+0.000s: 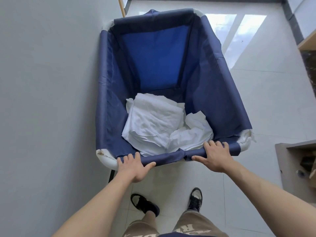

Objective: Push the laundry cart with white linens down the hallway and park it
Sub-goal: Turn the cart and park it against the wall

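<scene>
Laundry cart (167, 158) in blue fabric, white linens (153, 124) heaped at its near end, stands on a tiled floor (256, 100) close beside a wall (42, 82), left hand (135, 166) and right hand (213, 156) curling fingers over its near rim, likely to push and steer

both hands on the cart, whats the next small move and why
Probably a gentle push straight ahead, nudged slightly right. The left hand and right hand both grip the near rim of the laundry cart, whose left side runs close beside the wall, while more floor shows on its right.
</scene>
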